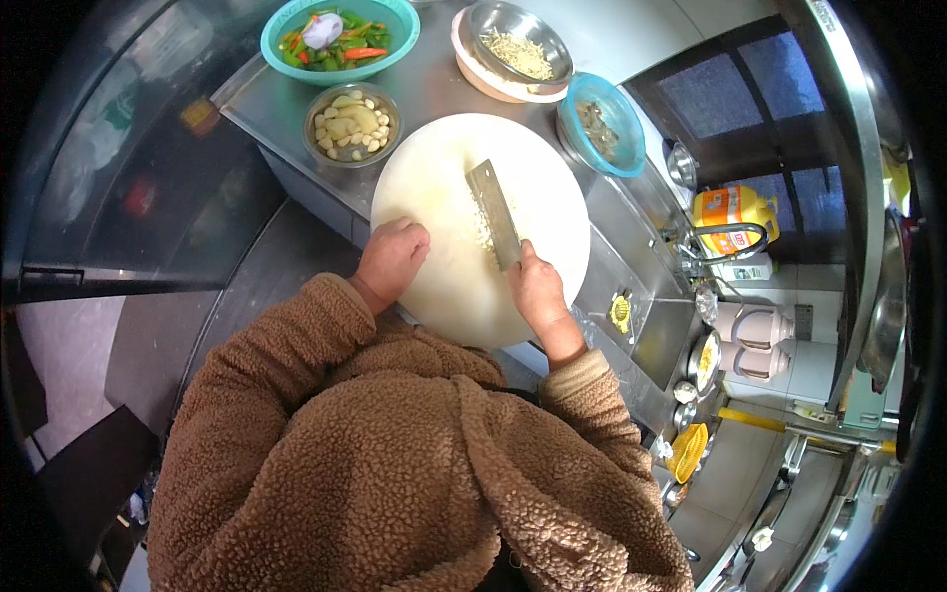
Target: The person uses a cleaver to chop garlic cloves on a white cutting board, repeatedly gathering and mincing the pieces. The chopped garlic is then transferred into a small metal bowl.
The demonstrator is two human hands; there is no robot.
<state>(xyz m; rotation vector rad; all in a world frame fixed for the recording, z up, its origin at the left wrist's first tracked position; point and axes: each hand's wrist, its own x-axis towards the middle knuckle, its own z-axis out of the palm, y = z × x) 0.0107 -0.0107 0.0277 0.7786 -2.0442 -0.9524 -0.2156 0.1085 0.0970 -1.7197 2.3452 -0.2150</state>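
A cleaver (pixel 494 214) lies over chopped pale bits, likely garlic (pixel 482 231), on a round white cutting board (pixel 422 296). My right hand (pixel 538 290) grips its handle at the board's lower right, with the index finger along the blade. My left hand (pixel 392 259) rests at the board's left edge, fingers curled in, with nothing visible in it. Beyond the board's upper left stands a metal bowl (pixel 308 140) with peeled garlic cloves and ginger (pixel 354 122).
Behind are a teal basket (pixel 268 44) of cut peppers, a metal bowl (pixel 564 63) of pale shreds in a pink basin (pixel 466 66), and a blue basket (pixel 630 140). A sink (pixel 666 337) with faucet (pixel 755 229) lies right. A yellow jug (pixel 714 211) stands beyond.
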